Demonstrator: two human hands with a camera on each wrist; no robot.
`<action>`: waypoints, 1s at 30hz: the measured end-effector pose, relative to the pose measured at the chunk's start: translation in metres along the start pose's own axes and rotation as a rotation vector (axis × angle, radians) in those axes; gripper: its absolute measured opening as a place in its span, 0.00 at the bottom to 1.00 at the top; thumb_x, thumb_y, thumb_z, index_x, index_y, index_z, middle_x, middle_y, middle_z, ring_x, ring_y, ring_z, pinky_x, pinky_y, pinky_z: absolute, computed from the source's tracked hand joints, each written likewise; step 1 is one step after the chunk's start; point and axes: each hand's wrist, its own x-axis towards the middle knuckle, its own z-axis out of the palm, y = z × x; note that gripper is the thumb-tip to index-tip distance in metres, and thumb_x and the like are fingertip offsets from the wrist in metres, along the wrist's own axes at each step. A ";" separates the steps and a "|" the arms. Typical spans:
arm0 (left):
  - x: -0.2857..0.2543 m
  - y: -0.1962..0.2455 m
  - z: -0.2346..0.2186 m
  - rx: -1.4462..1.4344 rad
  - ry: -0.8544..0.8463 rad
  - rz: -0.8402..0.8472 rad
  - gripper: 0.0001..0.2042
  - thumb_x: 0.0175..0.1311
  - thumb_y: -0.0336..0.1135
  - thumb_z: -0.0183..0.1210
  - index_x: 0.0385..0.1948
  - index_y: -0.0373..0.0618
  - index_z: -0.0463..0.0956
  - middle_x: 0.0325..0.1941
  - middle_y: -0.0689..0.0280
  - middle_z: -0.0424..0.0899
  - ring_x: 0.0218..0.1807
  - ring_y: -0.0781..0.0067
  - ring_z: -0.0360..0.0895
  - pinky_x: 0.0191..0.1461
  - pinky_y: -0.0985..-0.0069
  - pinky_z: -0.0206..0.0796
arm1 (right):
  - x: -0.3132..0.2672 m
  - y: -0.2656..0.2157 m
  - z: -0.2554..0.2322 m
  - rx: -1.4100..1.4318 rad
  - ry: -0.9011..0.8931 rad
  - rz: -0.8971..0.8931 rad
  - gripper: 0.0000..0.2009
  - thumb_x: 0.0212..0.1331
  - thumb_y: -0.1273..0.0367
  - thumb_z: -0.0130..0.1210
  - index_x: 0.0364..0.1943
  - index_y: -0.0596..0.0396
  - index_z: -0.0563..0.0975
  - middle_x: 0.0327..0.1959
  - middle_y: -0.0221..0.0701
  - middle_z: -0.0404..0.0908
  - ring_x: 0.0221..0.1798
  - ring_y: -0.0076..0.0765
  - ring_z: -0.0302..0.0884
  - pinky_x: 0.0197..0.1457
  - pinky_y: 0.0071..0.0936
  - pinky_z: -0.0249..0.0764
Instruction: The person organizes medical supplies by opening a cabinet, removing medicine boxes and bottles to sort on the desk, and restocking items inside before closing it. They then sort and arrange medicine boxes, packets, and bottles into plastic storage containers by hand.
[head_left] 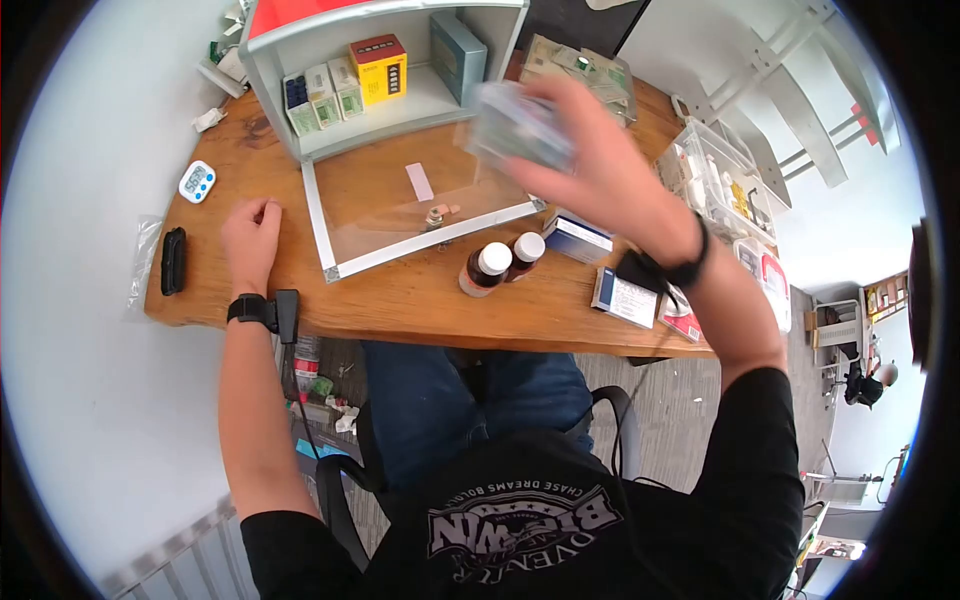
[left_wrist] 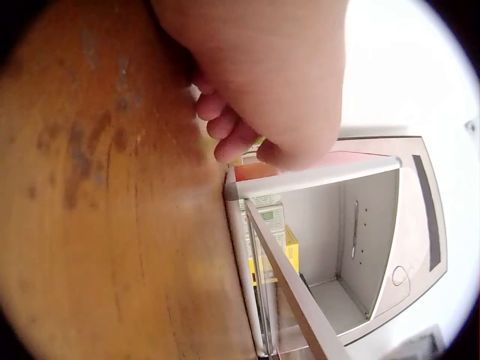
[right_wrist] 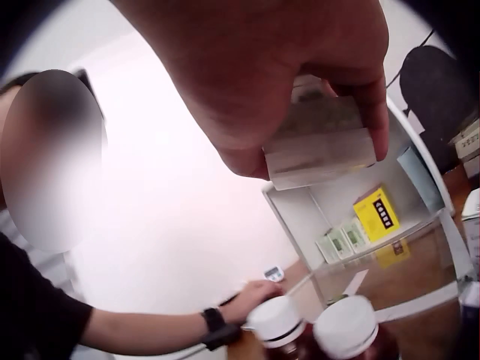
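Note:
My right hand [head_left: 610, 165] grips a clear plastic box [head_left: 515, 128], blurred in the head view, above the cabinet's lowered door. In the right wrist view, thumb and fingers clasp the box [right_wrist: 319, 154] from both sides; its contents do not show clearly. Behind it stands the white cabinet [head_left: 425, 88], holding small green-and-white boxes [head_left: 345, 90], a yellow box [head_left: 380, 72] and a blue-grey box [head_left: 458, 58]. The clear door with its white frame [head_left: 420, 243] lies out over the table. My left hand [head_left: 250, 238] rests on the table left of the door, fingers loosely curled, holding nothing.
Two white-capped brown bottles [head_left: 486, 270] stand before the door. Blue-and-white boxes [head_left: 622, 298] lie to their right. A clear bin [head_left: 735, 195] is at the right edge, with plastic bags [head_left: 590, 75] behind. A timer [head_left: 197, 182] and black case [head_left: 173, 262] lie left.

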 end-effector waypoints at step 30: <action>-0.002 0.010 -0.002 -0.199 0.085 -0.062 0.12 0.66 0.36 0.63 0.36 0.33 0.85 0.33 0.53 0.85 0.35 0.59 0.83 0.42 0.67 0.74 | 0.161 0.082 0.159 -0.404 -0.866 0.190 0.32 0.71 0.48 0.48 0.41 0.71 0.84 0.42 0.55 0.87 0.47 0.62 0.85 0.56 0.50 0.78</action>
